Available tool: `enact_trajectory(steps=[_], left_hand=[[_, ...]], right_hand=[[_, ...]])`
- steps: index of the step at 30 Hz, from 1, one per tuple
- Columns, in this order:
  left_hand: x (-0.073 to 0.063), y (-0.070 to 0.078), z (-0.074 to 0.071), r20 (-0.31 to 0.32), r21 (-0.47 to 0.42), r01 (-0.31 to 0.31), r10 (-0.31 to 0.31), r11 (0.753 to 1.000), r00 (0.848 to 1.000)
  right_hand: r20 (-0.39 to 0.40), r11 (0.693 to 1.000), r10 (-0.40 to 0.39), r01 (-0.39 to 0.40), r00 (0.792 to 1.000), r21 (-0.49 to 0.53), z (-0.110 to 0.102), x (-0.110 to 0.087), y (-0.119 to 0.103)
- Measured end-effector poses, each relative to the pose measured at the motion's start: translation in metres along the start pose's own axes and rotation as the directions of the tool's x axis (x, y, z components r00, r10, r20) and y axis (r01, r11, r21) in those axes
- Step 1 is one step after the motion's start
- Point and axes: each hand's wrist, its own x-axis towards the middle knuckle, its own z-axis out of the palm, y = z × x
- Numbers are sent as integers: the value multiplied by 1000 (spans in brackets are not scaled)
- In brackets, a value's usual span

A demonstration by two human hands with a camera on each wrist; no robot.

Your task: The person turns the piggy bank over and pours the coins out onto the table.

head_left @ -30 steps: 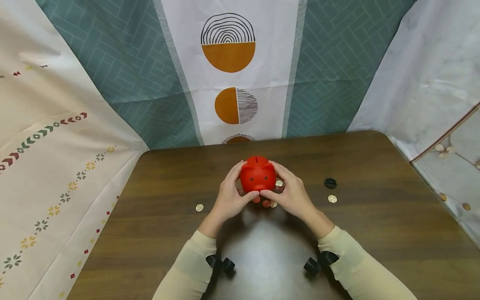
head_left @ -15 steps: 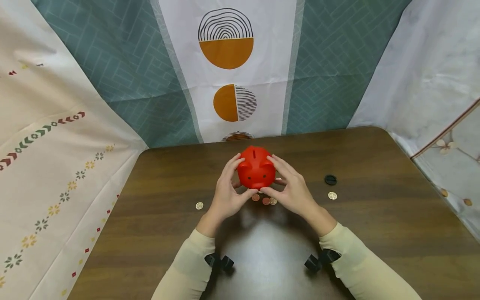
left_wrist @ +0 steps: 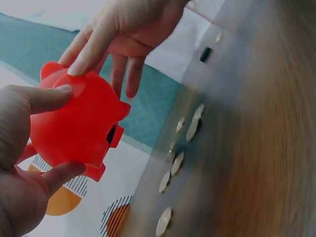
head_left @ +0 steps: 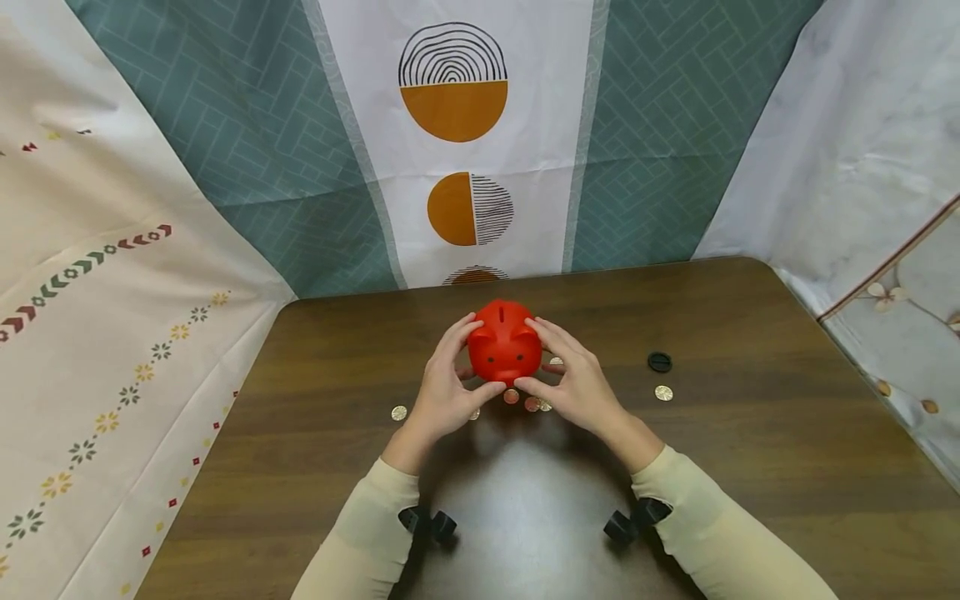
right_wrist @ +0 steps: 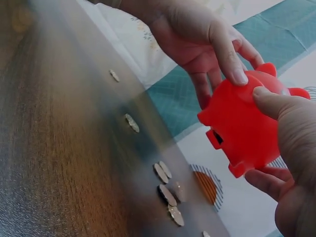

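A red piggy bank (head_left: 505,343) is held up over the table between two hands, its snout toward the wearer and the coin slot on top. My left hand (head_left: 442,387) grips one side, thumb by the snout. On the other side my right hand (head_left: 581,385) holds it the same way. Both wrist views show the piggy bank (left_wrist: 81,121) above the table level, with a dark opening (right_wrist: 217,137) in its underside. Several coins lie below it, among them a copper coin (head_left: 512,397) and a gold coin (head_left: 557,362).
A round black plug (head_left: 660,362) lies to the right, with a gold coin (head_left: 663,392) just in front of it. Another coin (head_left: 399,412) lies left of the left hand. Patterned cloths hang behind and beside the wooden table (head_left: 315,467).
Both hands have shifted the piggy bank slightly left, and its top has tipped toward the wearer since the first frame. A gold coin now shows on the table beside the left hand.
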Motion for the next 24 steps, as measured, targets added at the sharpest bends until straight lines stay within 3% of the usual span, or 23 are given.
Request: enact_trajectory(steps=[13,24], left_hand=[[1,-6,-26,18,46,-11,10,999,1000],[-7,-22,-47,22,77,-17,16,997,1000]], right_hand=[[3,999,-24,24,1000,38,20,15,-4],[30,997,-6,3,1000,83,46,26,-7]])
